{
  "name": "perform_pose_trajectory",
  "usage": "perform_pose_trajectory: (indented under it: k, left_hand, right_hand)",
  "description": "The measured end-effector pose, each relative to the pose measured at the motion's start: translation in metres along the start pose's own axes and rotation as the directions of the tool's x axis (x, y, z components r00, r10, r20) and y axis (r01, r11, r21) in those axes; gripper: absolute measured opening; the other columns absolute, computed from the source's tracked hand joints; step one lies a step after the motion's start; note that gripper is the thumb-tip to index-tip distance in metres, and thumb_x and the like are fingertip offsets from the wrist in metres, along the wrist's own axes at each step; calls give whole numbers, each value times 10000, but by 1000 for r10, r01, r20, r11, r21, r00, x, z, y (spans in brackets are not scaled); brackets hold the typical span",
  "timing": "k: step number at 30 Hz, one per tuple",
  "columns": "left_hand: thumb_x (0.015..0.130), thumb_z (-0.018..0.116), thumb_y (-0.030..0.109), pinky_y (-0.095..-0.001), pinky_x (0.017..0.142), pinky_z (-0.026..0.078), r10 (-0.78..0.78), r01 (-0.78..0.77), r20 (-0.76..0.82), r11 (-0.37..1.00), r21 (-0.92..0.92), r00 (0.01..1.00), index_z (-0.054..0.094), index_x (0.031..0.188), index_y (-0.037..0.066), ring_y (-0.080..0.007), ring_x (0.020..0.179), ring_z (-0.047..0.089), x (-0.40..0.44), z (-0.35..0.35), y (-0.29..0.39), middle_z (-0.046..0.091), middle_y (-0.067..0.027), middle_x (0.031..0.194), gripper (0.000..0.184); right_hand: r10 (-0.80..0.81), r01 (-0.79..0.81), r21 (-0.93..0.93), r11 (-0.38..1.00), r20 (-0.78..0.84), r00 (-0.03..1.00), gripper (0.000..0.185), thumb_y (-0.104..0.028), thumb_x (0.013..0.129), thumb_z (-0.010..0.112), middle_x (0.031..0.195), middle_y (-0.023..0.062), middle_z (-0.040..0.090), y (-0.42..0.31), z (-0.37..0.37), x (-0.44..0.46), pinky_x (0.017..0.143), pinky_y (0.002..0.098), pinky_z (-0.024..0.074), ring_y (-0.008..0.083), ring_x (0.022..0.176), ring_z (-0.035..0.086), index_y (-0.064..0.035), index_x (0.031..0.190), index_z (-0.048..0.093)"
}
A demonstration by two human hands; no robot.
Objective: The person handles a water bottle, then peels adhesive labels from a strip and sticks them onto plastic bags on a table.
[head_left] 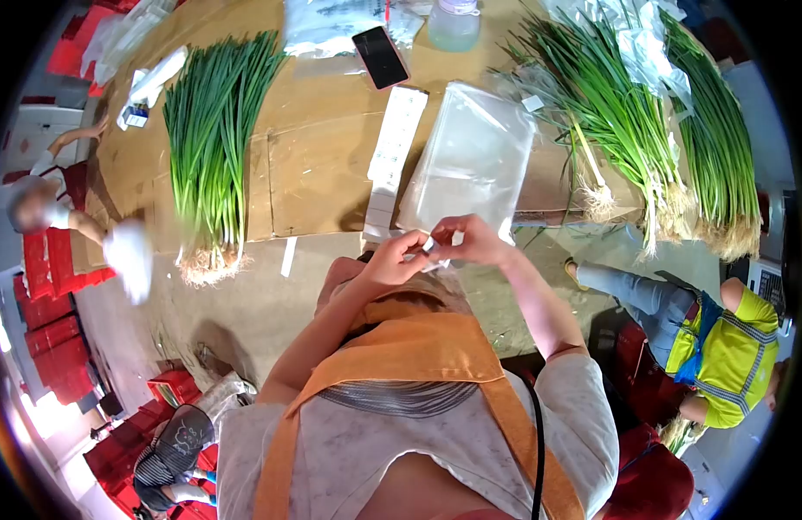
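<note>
My left hand (396, 260) and my right hand (472, 241) meet in front of my body at the table's near edge. Fingers of both pinch a small white piece (429, 245), which looks like paper or a label; its exact kind is too small to make out. Just beyond the hands lies a stack of clear plastic bags (474, 147). Left of the bags, a strip of white labels (396, 134) runs down to the table edge.
Bunches of green onions lie at left (212, 139) and right (617, 113) on the cardboard-covered table (323, 147). A phone (381, 57) and a jar (454, 24) stand at the back. Other people are at far left, lower left and right (721, 355).
</note>
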State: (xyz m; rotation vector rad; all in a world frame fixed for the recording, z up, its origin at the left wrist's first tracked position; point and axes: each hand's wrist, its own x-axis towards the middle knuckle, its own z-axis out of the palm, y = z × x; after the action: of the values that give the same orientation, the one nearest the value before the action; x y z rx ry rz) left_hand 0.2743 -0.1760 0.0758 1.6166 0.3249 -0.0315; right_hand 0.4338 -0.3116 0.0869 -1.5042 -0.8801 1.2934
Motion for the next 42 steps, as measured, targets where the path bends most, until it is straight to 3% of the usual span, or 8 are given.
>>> perform_pose_trajectory:
  k: [9, 15, 22, 23, 24, 26, 32, 42]
  left_hand:
    - [839, 644, 186, -290, 515, 404, -151, 156, -41, 978, 140, 988, 564, 873, 8, -110, 561, 484, -9, -4, -3, 626, -104, 749, 198]
    - [761, 544, -2, -240, 496, 327, 176, -153, -196, 980, 127, 965, 357, 665, -4, -70, 542, 335, -15, -2, -13, 585, -67, 766, 211]
    - [844, 631, 164, -253, 478, 304, -98, 102, -208, 995, 11, 973, 469, 704, 4, -56, 556, 315, -21, 6, 11, 343, -3, 558, 267]
    - [846, 631, 165, -250, 488, 309, -94, 101, -219, 995, 21, 971, 473, 717, 4, -58, 563, 323, -21, 5, 8, 359, 0, 571, 259]
    - [848, 631, 165, -247, 497, 315, -95, 104, -232, 994, 28, 968, 478, 731, 4, -61, 569, 331, -22, 5, 1, 376, 3, 585, 251]
    - [860, 619, 161, -237, 563, 372, -74, 81, -202, 996, 27, 977, 505, 843, 1, -80, 639, 418, -24, 2, -18, 475, -25, 692, 197]
    - [871, 582, 110, -257, 655, 440, 64, -64, -5, 997, 36, 998, 510, 980, -4, -118, 763, 508, -12, 10, 13, 540, -81, 848, 173]
    - [862, 595, 112, -221, 477, 384, -112, 112, -96, 994, 0, 989, 551, 926, 0, -32, 572, 469, -13, 6, 2, 515, -6, 635, 137]
  right_hand:
    - [-302, -384, -778, 497, -570, 764, 281, -342, 710, 717, 914, 57, 654, 57, -50, 23, 789, 361, 408, 234, 757, 624, -135, 885, 646]
    - [-548, 50, -905, 423, -212, 809, 280, -355, 665, 730, 896, 38, 610, 67, -48, -8, 807, 405, 369, 222, 819, 574, -170, 853, 634]
    - [-327, 83, -459, 884, -483, 812, 96, -192, 766, 674, 775, 53, 639, 115, -96, 13, 695, 312, 416, 194, 690, 569, -102, 742, 649]
    - [-151, 164, -50, 985, -704, 694, 73, -96, 793, 643, 780, 79, 646, 93, -118, 7, 673, 290, 443, 176, 672, 573, -62, 857, 652]
    - [-213, -310, -328, 893, -912, 351, 126, -75, 850, 565, 820, 80, 630, 46, -128, -5, 735, 303, 452, 166, 745, 574, -30, 957, 613]
    - [-660, -123, -649, 751, -736, -150, 159, -87, 861, 563, 904, 73, 606, -3, -147, -23, 765, 303, 456, 193, 804, 571, -27, 1007, 585]
    - [-336, 242, -394, 887, -190, 922, 226, -219, 688, 782, 692, 58, 646, -7, -14, -14, 600, 279, 466, 154, 641, 595, -51, 755, 646]
    - [-96, 89, -78, 993, -89, 991, 196, -149, 749, 740, 738, -6, 636, 22, -16, 2, 579, 226, 425, 63, 658, 524, -42, 878, 641]
